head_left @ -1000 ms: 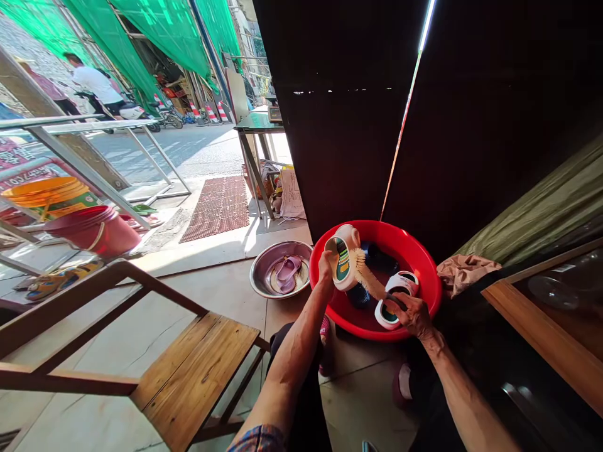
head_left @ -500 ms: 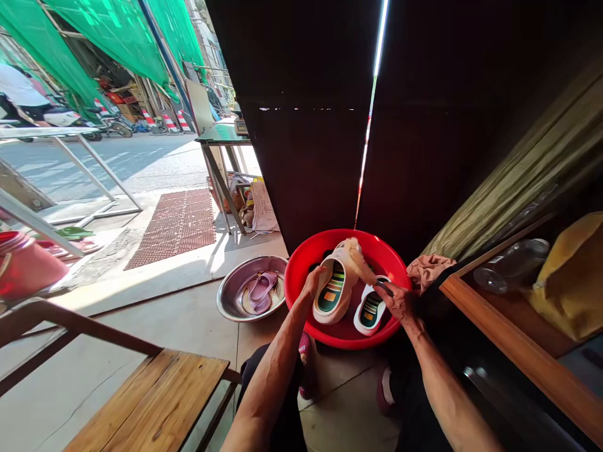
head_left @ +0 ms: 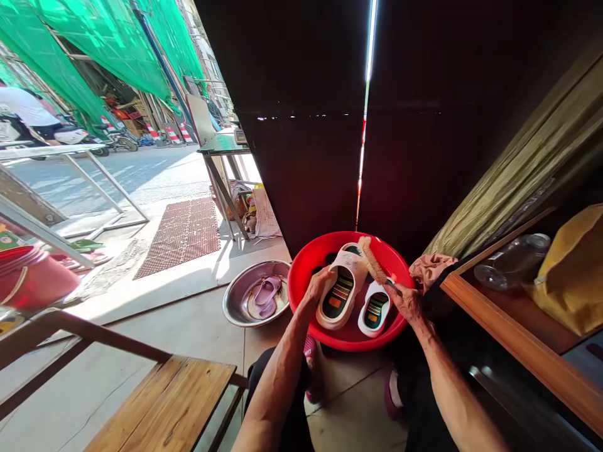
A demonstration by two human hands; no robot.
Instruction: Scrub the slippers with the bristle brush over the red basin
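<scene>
Left hand (head_left: 319, 284) curled downward — right hand (head_left: 409, 303) pinched shut, wrist bent, both reaching forward, near each other.

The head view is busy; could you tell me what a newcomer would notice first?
The red basin at bottom centre stands out, holding two white slippers, with the left hand on one and the right hand holding a brush above them. Green netting hangs above the street at top left.

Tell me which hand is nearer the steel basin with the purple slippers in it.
Left. The left hand holds a white slipper in the red basin, just right of the steel basin. The right hand, holding a scrubbing brush, is farther right, beyond that slipper.
</scene>
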